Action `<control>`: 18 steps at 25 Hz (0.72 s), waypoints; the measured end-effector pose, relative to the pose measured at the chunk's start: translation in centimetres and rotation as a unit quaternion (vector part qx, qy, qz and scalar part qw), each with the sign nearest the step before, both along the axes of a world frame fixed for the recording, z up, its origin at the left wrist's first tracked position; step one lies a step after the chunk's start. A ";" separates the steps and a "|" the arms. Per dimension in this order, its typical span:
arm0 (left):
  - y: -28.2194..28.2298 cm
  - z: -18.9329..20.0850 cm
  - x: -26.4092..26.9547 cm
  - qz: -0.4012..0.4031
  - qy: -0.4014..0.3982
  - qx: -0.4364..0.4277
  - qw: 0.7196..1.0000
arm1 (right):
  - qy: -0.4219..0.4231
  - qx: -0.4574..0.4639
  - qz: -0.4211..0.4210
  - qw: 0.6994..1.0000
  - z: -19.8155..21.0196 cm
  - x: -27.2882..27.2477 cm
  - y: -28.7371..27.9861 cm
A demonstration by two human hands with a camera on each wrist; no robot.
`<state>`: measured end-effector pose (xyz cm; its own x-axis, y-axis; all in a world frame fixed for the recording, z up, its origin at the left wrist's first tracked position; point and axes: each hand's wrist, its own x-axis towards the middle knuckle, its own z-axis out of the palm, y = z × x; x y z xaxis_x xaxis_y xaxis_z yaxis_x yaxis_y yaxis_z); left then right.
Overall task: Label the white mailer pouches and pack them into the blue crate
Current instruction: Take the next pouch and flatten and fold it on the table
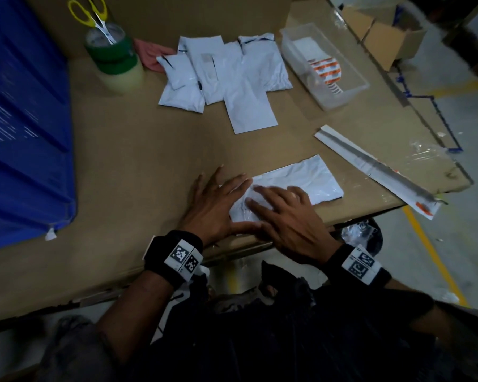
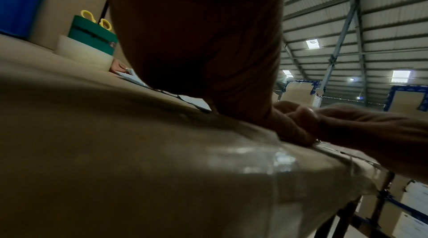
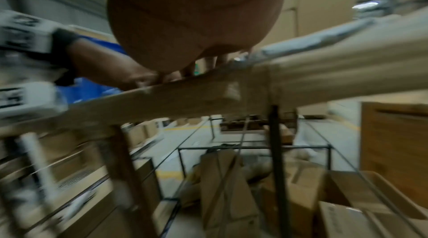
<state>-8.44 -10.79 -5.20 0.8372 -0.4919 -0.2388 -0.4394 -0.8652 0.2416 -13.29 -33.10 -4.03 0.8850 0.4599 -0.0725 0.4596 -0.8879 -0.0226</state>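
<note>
- Both hands lie flat on one white pouch (image 1: 295,180) at the table's near edge, about five o'clock from the table's middle. My left hand (image 1: 215,205) spreads its fingers straight over the pouch's left end; my right hand (image 1: 284,216) presses straight fingers across its middle. Neither grasps anything.
- I judge the step to be smoothing a label or clear film onto this pouch, though glare and the fingers hide its surface, so I can't confirm a label.
- To do it well, I would keep the left hand pinning the pouch and sweep the right outward toward two o'clock, pushing out air and wrinkles.
- Unlabelled pouches (image 1: 226,78) wait in a loose pile at twelve o'clock; the blue crate (image 1: 25,128) stands at nine o'clock, well apart from the work.
- Head view alone shows the clear tray (image 1: 351,92) at one o'clock and the backing strip (image 1: 375,172) at three.
- Left wrist view adds the fingertips (image 2: 298,119) pressing down at the table edge (image 2: 254,159), where tape glints; the right wrist view is blurred, showing mostly the frame beneath the table.
</note>
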 end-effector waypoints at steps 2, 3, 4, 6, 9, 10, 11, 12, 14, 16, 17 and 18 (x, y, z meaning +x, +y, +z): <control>0.0 0.0 0.1 0.010 0.005 -0.006 1.000 | -0.012 0.000 -0.060 0.998 0.3 0.8 -0.3; 0.1 0.0 0.0 0.017 0.010 -0.008 1.000 | -0.013 0.006 -0.084 0.996 0.6 1.1 -0.1; 0.1 0.2 -0.1 0.020 0.013 -0.007 1.000 | -0.010 0.009 -0.079 0.997 0.7 1.1 0.2; -0.1 0.3 -0.2 0.019 0.011 -0.003 1.000 | -0.004 0.001 -0.021 1.000 0.1 0.1 0.7; -0.1 0.3 -0.2 0.021 0.012 -0.001 1.000 | -0.034 0.006 -0.082 0.996 0.0 -0.4 -0.4; -0.1 0.4 -0.3 0.023 0.009 -0.003 1.000 | -0.054 0.021 -0.127 0.990 0.2 -0.1 -0.7; -0.1 0.5 -0.3 0.021 0.001 -0.004 1.000 | -0.062 0.040 -0.153 0.985 0.3 0.2 -0.6; -0.1 0.5 -0.4 0.009 -0.012 -0.004 1.000 | -0.059 0.050 -0.151 0.985 0.2 0.3 -0.2; -0.4 0.9 -0.5 -0.041 -0.036 -0.015 0.998 | -0.046 0.039 -0.100 0.993 -0.6 0.1 0.5; -0.4 1.0 -0.5 -0.078 -0.012 -0.046 0.996 | -0.043 0.034 -0.086 0.995 -1.5 0.2 -0.1; -0.5 1.0 -0.5 -0.082 0.016 -0.061 0.995 | -0.042 0.041 -0.110 0.992 -1.8 0.5 -1.0; -0.5 1.0 -0.5 -0.082 0.041 -0.069 0.993 | -0.042 0.052 -0.141 0.988 -1.9 0.7 -2.0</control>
<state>-8.92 -11.24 -4.24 0.7238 -0.6531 -0.2227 -0.5461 -0.7394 0.3938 -12.59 -35.09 -5.93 0.9800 0.1950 0.0407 0.1980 -0.9759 -0.0921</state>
